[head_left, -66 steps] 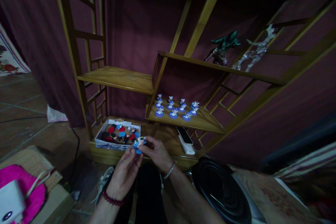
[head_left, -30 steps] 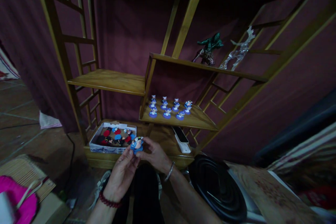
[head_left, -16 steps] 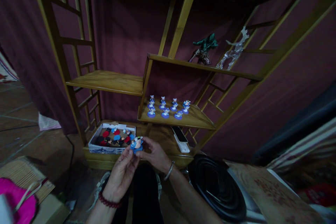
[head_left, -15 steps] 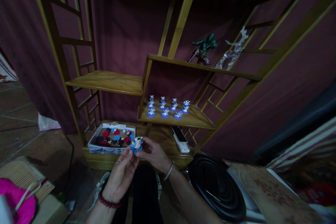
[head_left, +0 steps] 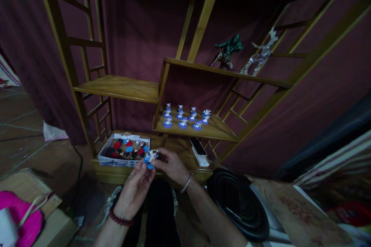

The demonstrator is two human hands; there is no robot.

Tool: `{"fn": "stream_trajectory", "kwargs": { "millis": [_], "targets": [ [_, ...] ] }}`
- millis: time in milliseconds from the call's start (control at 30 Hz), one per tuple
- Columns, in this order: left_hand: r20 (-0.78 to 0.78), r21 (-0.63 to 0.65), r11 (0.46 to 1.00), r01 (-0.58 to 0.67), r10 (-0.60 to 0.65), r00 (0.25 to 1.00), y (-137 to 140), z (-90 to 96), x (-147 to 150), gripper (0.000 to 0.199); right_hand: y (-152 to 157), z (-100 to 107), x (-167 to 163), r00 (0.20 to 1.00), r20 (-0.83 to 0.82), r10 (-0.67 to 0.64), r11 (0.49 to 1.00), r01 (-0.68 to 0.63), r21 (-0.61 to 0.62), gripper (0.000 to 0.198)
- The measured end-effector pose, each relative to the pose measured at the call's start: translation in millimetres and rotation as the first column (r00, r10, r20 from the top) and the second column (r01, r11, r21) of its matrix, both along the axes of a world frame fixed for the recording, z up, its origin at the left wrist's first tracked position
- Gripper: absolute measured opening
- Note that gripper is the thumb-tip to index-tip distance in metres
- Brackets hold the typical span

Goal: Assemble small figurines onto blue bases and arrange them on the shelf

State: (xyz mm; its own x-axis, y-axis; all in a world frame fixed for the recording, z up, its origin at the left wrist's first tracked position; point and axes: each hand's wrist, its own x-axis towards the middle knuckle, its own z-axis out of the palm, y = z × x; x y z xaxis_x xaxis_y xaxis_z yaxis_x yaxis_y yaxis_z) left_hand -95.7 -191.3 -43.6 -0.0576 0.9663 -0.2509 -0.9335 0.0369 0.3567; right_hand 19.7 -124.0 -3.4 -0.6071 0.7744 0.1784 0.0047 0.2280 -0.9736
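Note:
Between my two hands is a small blue and white figurine (head_left: 150, 158) on a round blue base. My left hand (head_left: 135, 185), a dark red bead bracelet at its wrist, grips it from below on the left. From the right, my right hand (head_left: 172, 166) pinches it with thumb and fingers; a silver bangle sits on that wrist. Just behind my left hand, a shallow open box (head_left: 108, 161) holds several figurines with red, blue and black parts. On the middle shelf (head_left: 217, 130) several similar figurines (head_left: 182, 123) stand in rows on purple-blue bases.
Right of my hands, a phone (head_left: 198, 146) and a white device (head_left: 201, 160) lie on the bottom shelf. Higher up stand a dark green figure (head_left: 228, 52) and a clear deer-shaped ornament (head_left: 261, 56). A round black object (head_left: 237, 204) is at lower right, a cardboard box (head_left: 58, 227) at lower left.
Both hands still hold the figurine, which has turned and tilted slightly between the fingers. The whole view has shifted a little; the shelf figurines stay in place.

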Motion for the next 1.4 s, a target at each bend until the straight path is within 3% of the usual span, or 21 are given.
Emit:
{"fn": "stream_trajectory", "kwargs": {
  "millis": [367, 567, 800, 1067, 1400],
  "targets": [
    [0.001, 0.051, 0.999, -0.008, 0.007, 1.0, -1, -3.0, -2, 0.016, -2, 1, 0, 0.997, 0.082, 0.007, 0.996, -0.014, 0.09, 0.024],
    [0.002, 0.085, 0.996, -0.011, 0.01, 1.0, 0, -0.9, -8, 0.018, -3, 2, -7, 1.0, 0.012, -0.002, 1.0, 0.002, 0.016, 0.025],
    [0.023, 0.041, 0.998, -0.046, 0.046, 0.999, 0, 2.7, -11, 0.013, 0, -1, -12, 1.0, -0.029, -0.008, 1.0, 0.007, -0.028, 0.03],
    [0.047, 0.025, 0.999, -0.032, 0.03, 0.998, 1, 0.9, -8, 0.013, -4, -3, -10, 0.997, -0.036, 0.074, 0.996, -0.075, -0.037, 0.032],
    [-0.015, 0.0, 1.0, -0.017, 0.017, 1.0, 3, 2.4, -2, 0.011, -5, -5, -3, 1.0, -0.008, -0.015, 0.999, 0.015, 0.037, 0.031]
  ]
}}
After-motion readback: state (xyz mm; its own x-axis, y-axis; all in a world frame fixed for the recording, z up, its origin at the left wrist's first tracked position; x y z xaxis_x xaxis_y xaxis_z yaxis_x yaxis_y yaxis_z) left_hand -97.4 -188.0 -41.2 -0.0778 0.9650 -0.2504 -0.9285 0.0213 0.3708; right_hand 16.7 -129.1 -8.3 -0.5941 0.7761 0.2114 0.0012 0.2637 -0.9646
